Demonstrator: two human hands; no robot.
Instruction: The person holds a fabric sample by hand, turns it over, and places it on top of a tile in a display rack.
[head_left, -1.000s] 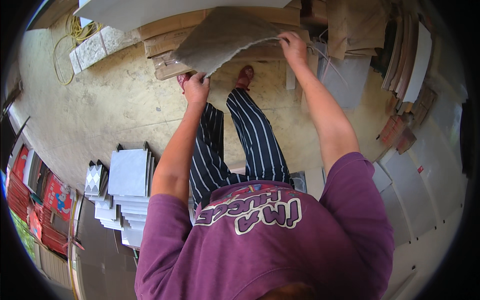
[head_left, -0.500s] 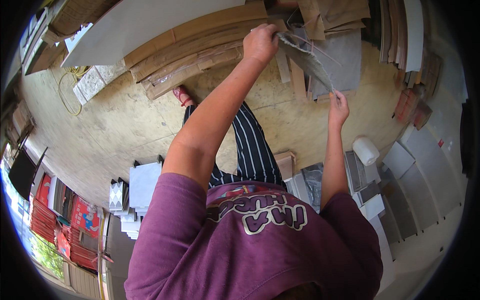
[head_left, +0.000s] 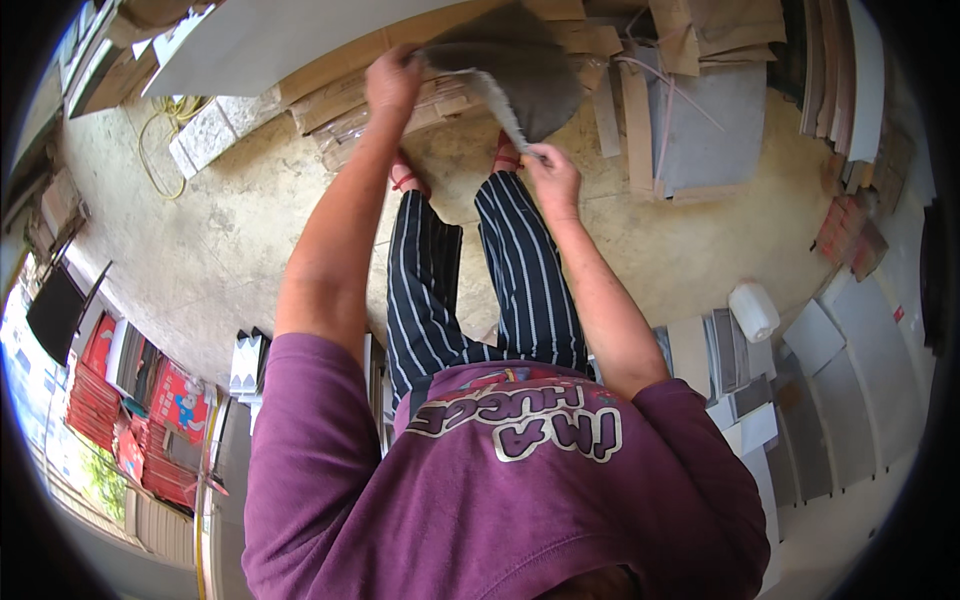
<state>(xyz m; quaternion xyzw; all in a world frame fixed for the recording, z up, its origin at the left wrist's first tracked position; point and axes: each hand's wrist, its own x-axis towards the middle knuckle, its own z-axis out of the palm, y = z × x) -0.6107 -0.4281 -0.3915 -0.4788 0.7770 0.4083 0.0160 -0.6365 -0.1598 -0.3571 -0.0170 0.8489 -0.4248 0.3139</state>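
A dark grey cloth (head_left: pixel 515 70) with a pale, ragged near edge is stretched out in front of me, above the floor and the cardboard. My left hand (head_left: pixel 393 85) is closed on its left corner. Lower and to the right, my right hand (head_left: pixel 553 178) pinches the other end of the pale edge. Between my hands the cloth sags and spreads away from me, its dark face showing. Part of a flat cardboard stack (head_left: pixel 400 115) is hidden behind it.
A large white panel (head_left: pixel 300 40) leans over the cardboard at the far left. Grey sheets (head_left: pixel 715 130) lean at the far right, with a pink strap (head_left: pixel 668 85) across them. A yellow cord (head_left: pixel 150 150) lies on the floor. A white roll (head_left: pixel 753 312) stands at right.
Both hands have moved left with the cloth, and my right hand is closer to my body's middle. The cloth has turned from nearly edge-on to showing its dark face. My feet now stand side by side.
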